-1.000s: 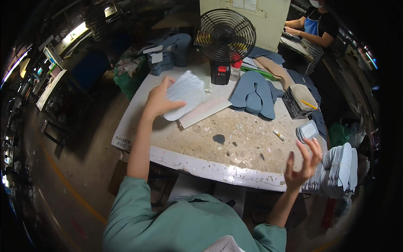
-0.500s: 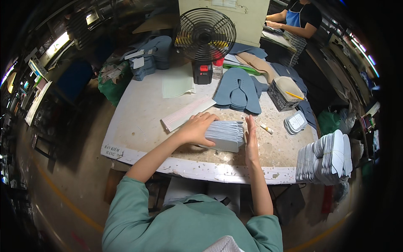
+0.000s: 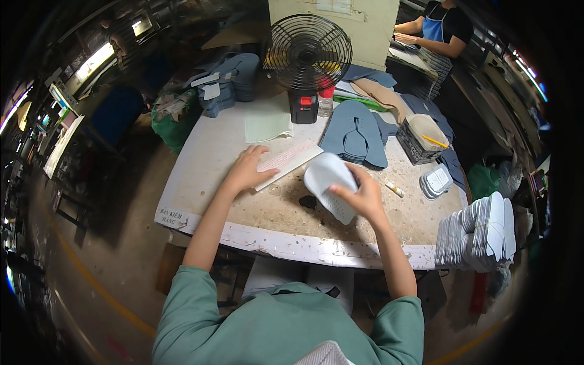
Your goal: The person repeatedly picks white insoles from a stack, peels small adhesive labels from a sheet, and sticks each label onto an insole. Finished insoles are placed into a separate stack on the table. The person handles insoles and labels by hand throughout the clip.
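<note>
My right hand grips a stack of pale grey-white, rounded shoe pieces, thumb on top and fingers round the far right side. The stack is tilted above the table, its broad perforated face showing. My left hand is at the left end of a narrow paper booklet with pinkish print. Its thumb lies across the booklet and its fingers reach past the far edge; the palm hides that end. A small black scrap lies on the table beside the grey-white stack.
Blue-grey shoe uppers are piled behind my hands, near a black fan. At right are a box with a yellow pencil, a small stack and a tall stack of pale pieces. A co-worker stands beyond.
My left hand has let go of the grey-white stack and moved left to the booklet. My right hand has closed on the stack, which is now turned and tilted up.
</note>
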A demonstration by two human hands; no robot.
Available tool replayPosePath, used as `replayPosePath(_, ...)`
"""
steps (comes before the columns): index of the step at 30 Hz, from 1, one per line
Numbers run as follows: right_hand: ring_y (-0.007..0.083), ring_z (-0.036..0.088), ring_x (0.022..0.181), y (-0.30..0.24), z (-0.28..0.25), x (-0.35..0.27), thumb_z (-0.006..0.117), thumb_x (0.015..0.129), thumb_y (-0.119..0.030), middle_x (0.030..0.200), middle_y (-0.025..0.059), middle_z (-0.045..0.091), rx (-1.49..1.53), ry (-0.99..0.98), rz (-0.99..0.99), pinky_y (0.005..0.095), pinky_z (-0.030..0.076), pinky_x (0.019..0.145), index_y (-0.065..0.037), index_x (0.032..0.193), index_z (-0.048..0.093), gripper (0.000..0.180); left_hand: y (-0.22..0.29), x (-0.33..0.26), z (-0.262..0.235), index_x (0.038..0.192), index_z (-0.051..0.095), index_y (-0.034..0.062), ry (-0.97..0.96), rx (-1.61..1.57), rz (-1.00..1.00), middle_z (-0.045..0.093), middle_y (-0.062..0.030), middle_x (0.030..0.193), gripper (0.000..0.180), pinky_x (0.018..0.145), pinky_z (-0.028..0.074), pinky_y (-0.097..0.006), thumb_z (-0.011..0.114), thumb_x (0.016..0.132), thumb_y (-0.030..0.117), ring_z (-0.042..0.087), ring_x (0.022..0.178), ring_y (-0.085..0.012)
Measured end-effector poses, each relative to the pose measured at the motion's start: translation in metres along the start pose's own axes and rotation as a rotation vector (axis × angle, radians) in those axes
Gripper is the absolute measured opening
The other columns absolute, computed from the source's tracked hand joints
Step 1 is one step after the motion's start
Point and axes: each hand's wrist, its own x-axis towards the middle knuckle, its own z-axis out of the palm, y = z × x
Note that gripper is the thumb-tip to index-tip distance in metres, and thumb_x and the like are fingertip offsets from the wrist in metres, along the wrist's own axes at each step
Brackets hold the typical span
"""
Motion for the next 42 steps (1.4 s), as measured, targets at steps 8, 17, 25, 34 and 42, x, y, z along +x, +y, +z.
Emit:
replayPosePath(8,0.0238,0.069,0.087,0.037,0.024,0.011,0.069,0.086,-0.044,0.109,0.0215,0.065,0.564,-0.173,0.607,0.0322,0.054,0.075,0.014,0.127,0.052,0.072,-0.02,-0.006,0.009,0.112,0.064,0.0056,-0.054,0.108,-0.077,0.064,-0.0169,0.109,0.049,0.09,0.048,-0.039,0.076,0.076,0.037,0.061,0.105,-0.032)
replayPosePath(17,0.0313,0.052,0.11,0.011,-0.007,0.013,0.073,0.08,-0.025,0.122,0.0155,0.055,-0.147,0.181,-0.208,0.0392,0.043,0.095,-0.007,0.135,0.054,0.061,0.014,-0.006,-0.04,0.096,0.065,0.0015,0.181,-0.223,0.148,0.069,-0.0111,0.084,0.016,0.076,0.05,-0.031,0.065,0.088,0.015,0.066,0.079,-0.0192)
replayPosePath(25,0.0189,0.061,0.098,-0.016,-0.025,0.027,0.072,0.082,-0.014,0.114,0.0096,0.063,0.243,-0.083,-0.279,0.0314,0.051,0.084,-0.01,0.123,0.064,0.042,0.029,0.001,-0.068,0.1,0.066,0.0021,-0.309,-0.471,0.236,0.068,-0.0054,0.091,0.019,0.083,0.048,-0.028,0.067,0.089,0.018,0.06,0.085,-0.0098)
replayPosePath(34,0.0083,0.063,0.068,0.006,0.007,0.042,0.072,0.084,-0.013,0.081,0.0047,0.071,0.377,-0.115,-0.102,0.0227,0.051,0.065,-0.006,0.103,0.074,0.02,0.057,0.037,-0.013,0.108,0.066,0.0057,-0.451,-0.357,0.36,0.069,-0.0064,0.099,0.029,0.087,0.048,-0.03,0.072,0.085,0.022,0.062,0.092,-0.014)
replayPosePath(42,0.0129,0.066,0.072,0.019,0.003,0.031,0.072,0.084,-0.012,0.083,0.0074,0.071,0.341,-0.084,0.01,0.0264,0.052,0.067,-0.001,0.093,0.073,0.014,0.058,0.035,0.016,0.093,0.074,0.0012,-0.48,-0.577,0.117,0.071,-0.0048,0.082,0.02,0.07,0.049,-0.024,0.074,0.084,0.019,0.061,0.072,-0.0081)
